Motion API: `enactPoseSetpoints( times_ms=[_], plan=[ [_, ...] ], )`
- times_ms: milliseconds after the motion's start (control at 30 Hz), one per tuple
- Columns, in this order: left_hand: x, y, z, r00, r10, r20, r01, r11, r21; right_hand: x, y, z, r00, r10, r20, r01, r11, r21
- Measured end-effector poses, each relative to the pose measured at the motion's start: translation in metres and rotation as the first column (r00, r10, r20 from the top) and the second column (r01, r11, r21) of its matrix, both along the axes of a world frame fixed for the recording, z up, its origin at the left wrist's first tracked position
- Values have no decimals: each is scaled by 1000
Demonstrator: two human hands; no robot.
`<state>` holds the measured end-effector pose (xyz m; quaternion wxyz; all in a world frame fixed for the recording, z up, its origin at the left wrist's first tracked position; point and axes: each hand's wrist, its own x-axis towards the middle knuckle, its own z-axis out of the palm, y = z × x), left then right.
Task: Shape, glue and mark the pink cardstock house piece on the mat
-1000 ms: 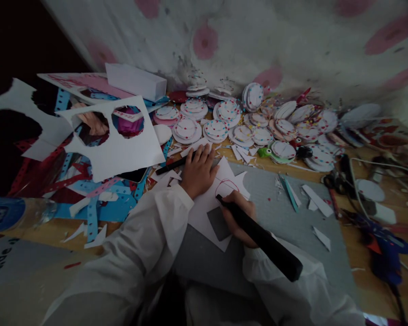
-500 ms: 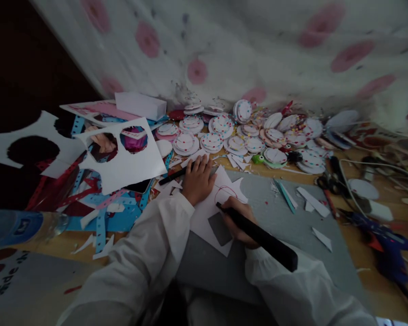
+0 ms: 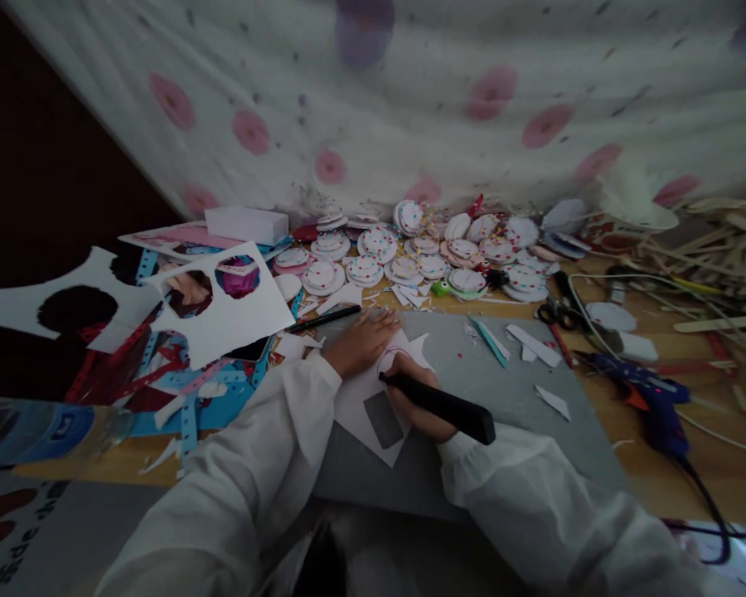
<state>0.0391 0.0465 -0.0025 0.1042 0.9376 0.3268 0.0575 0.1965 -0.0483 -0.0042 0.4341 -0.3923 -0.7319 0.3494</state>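
Observation:
My left hand (image 3: pixel 360 342) lies flat with fingers stretched on a white sheet of paper (image 3: pixel 364 398) that rests on a grey cutting mat (image 3: pixel 510 390). A red circle outline (image 3: pixel 393 356) is drawn on the paper just right of that hand. My right hand (image 3: pixel 418 400) is wrapped round a thick black cutting tool (image 3: pixel 438 404), its tip on the paper near the red circle. A square hole in the paper shows the mat below my right hand. Both arms wear white sleeves.
Several white discs with coloured dots (image 3: pixel 410 253) are piled along the wall. A black pen (image 3: pixel 323 318) lies above my left hand. Cut-out white card (image 3: pixel 224 307) and blue strips lie left. Scissors (image 3: pixel 559 313), a blue glue gun (image 3: pixel 650 394) and wooden sticks lie right. A bottle (image 3: pixel 31 427) lies at front left.
The camera has tilted up, so the table sits lower in view. My hands stay on the paper; the black tool now lies flatter in my right hand.

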Motion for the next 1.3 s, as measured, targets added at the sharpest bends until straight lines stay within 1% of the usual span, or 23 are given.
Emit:
enactPoseSetpoints(
  times_ms=[100,167,267,333,400,433,467,500,567,633,700,800,900,1033,1200,1300],
  plan=[
    [8,-11,-2,994,96,47,-96,995,-10,10,4,-3,992,127,12,-128,992,12],
    [12,-16,-4,983,156,98,-154,988,-27,16,7,-5,985,171,12,-172,985,14],
    [10,-14,-7,964,175,203,-152,981,-124,20,7,-9,980,198,19,-198,980,15],
    [3,-9,-7,912,231,338,-160,961,-224,21,6,-11,977,211,26,-212,977,10],
    [-5,-3,-7,815,326,479,-183,929,-321,21,4,-12,976,215,33,-215,977,0],
    [-8,-1,-7,768,368,525,-193,914,-358,21,4,-13,976,215,36,-215,977,-5],
    [-10,1,-7,739,390,550,-195,904,-379,21,4,-13,975,217,39,-216,976,-11],
    [-11,2,-8,729,393,561,-193,904,-382,21,4,-12,975,216,42,-216,976,-17],
    [-10,2,-11,752,350,559,-178,924,-339,22,5,-11,975,217,55,-216,976,-28],
    [-7,1,-15,806,271,527,-156,955,-253,22,6,-8,973,217,77,-215,976,-35],
    [-4,-1,-17,864,205,460,-142,975,-168,23,6,-5,972,215,92,-212,977,-35],
    [-2,-4,-18,914,178,365,-155,984,-91,23,6,-3,970,224,97,-220,974,-52],
    [0,-5,-18,922,191,336,-182,982,-59,22,6,-4,969,226,98,-218,972,-83],
    [1,-4,-18,921,202,332,-196,979,-51,21,5,-6,979,187,83,-179,979,-94],
    [1,-4,-17,923,188,335,-180,982,-53,22,6,-2,968,244,67,-235,965,-117],
    [1,-4,-15,925,187,331,-173,982,-71,23,6,-2,969,236,73,-228,968,-104]
  ],
)
